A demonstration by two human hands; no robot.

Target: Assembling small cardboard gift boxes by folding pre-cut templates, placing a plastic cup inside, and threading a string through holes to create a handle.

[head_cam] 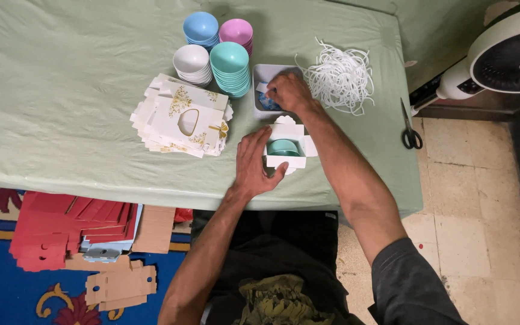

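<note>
Pale green cloth (67, 90) covers the worktable, and the scene is viewed from above it.

A small white box (286, 146), open at the top with a teal bowl (283, 147) seated inside, is steadied near the table's front edge by the left hand (255, 165). That hand is spread fairly wide, thumb against the box's front wall and fingers laid flat beside it, apparently so the box is kept from sliding.

The right hand (288, 91) is reached forward into a shallow white tray (264, 73) just behind the box. Its fingers are curled together over small blue pieces (266, 102) in the tray; whether one is actually pinched cannot be told, since the fingertips are hidden.

Supplies are ranged within arm's reach around the box. Stacks of bowls (216, 51) in blue, pink, white and teal are set just left of the tray, and a pile of flat white box blanks (182, 117) with gold floral print lies left of the box. A heap of white cord (339, 77) rests right of the tray, and black scissors (410, 131) lie near the table's right edge. Red card blanks (67, 232) and brown card pieces (121, 283) are stacked on the blue carpet (1, 295) below, and a white fan (507, 57) stands at the upper right.
</note>
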